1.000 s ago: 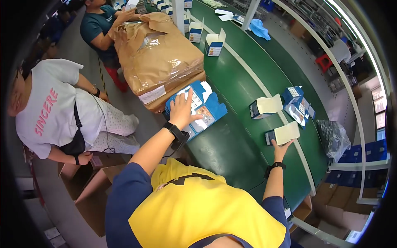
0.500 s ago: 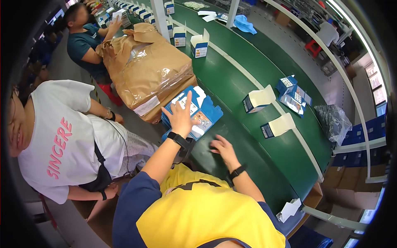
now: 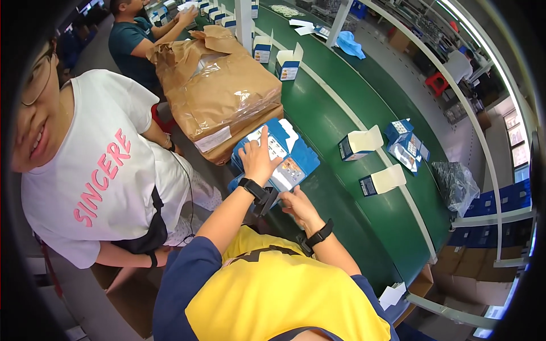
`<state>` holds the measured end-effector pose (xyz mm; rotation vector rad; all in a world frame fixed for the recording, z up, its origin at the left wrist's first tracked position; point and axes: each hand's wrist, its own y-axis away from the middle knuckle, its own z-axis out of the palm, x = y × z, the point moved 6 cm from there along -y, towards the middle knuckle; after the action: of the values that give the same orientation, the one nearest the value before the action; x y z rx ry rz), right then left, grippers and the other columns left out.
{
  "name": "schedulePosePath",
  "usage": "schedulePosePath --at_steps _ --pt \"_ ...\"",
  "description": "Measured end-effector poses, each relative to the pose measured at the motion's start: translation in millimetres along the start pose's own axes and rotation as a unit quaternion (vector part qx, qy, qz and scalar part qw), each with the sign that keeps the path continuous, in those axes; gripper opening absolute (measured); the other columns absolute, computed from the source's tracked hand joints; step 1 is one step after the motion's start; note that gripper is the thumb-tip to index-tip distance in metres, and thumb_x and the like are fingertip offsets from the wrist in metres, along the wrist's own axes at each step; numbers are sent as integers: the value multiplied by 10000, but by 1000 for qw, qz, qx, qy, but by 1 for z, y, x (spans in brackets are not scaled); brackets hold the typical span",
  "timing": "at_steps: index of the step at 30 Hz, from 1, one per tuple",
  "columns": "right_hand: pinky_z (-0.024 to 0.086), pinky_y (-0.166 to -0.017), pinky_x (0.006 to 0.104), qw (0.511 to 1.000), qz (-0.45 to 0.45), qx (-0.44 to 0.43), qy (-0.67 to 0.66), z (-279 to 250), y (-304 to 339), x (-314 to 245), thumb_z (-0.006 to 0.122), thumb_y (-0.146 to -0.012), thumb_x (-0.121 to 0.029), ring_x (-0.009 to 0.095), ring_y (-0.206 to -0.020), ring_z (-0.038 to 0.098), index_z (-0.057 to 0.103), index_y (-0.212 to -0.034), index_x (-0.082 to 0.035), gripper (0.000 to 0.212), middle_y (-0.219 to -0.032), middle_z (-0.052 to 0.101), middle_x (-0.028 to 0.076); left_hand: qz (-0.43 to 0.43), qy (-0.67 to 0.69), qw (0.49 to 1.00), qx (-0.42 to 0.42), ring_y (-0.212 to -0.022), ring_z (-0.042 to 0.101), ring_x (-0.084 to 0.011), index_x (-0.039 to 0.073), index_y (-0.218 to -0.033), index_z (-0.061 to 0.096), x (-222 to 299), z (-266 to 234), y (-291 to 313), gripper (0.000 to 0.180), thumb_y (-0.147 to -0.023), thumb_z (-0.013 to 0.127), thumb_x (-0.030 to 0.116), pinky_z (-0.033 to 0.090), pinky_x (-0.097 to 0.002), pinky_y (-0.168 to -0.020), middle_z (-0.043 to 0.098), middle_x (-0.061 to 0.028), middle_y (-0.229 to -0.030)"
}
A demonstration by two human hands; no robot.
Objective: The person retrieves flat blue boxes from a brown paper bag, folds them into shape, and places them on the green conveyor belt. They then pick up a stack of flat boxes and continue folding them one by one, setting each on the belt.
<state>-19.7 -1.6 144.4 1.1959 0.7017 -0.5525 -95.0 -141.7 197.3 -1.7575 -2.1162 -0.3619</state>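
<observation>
Blue-and-white printed cartons [image 3: 305, 160], folded flat and seemingly stacked, lie at the belt's near edge against a big brown paper-wrapped parcel. My left hand [image 3: 259, 162] rests on top of them with its fingers apart. At their near corner is my right hand [image 3: 300, 207], its fingers bent and closed on the edge of a flat carton; the thumb and fingertips show only in part. Two set-up cartons with raised cream flaps, one farther [image 3: 362, 142] and one nearer [image 3: 382, 181], stand on the green belt to the right.
The brown parcel [image 3: 227, 94] fills the space ahead on the left. A co-worker in a white shirt [image 3: 108, 165] stands close at my left; another person [image 3: 133, 45] works beyond. More flat cartons [image 3: 406, 146] and a clear plastic bag [image 3: 455, 184] lie across the green belt [image 3: 318, 122].
My right hand has come up and left to the cartons' near corner and closed on the edge there. My left hand stays on top. The view has shifted slightly.
</observation>
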Motion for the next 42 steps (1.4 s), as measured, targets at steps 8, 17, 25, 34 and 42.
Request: schedulePosePath --at_steps 8,17,25,34,42 --pt "444 -784 288 979 -170 66 88 -26 -25 31 565 -797 -70 99 -832 521 279 -1265 -19 551 -882 531 -1 17 96 983 155 -948 496 -313 86 -1272 386 9 -42 6 754 -636 760 245 367 -440 -813 534 -149 -965" --pt "417 -869 294 942 -330 32 -47 -22 86 -47 618 -809 -43 182 -1016 535 463 -1219 13 441 -1124 566 99 -13 620 784 -19 -753 512 -112 6 -962 516 36 -50 17 504 -705 744 374 442 -271 -678 532 -50 -871" --pt "382 -923 339 808 -460 98 354 -55 133 -36 669 -782 -87 221 -1072 514 462 -1237 13 510 -1193 531 102 169 586 782 -131 -821 507 -95 5 -1001 491 106 -34 44 554 -717 724 420 428 -254 -734 553 -50 -929" --pt "190 -1068 371 913 -394 103 -12 -115 133 -6 815 -587 -419 254 -1258 326 13 -1412 -72 1201 -1405 246 138 111 694 512 -495 -1035 493 -158 -21 -1256 393 171 -5 115 665 -783 655 366 385 -289 -892 506 -138 -1172" --pt "231 -1048 419 881 -407 241 -5 -136 145 -22 831 -474 -517 318 -1280 289 -116 -1410 -104 1395 -1410 222 148 222 433 562 -669 -1253 337 -216 11 -1385 195 166 24 132 783 -800 648 266 268 -320 -1027 341 -133 -1367"
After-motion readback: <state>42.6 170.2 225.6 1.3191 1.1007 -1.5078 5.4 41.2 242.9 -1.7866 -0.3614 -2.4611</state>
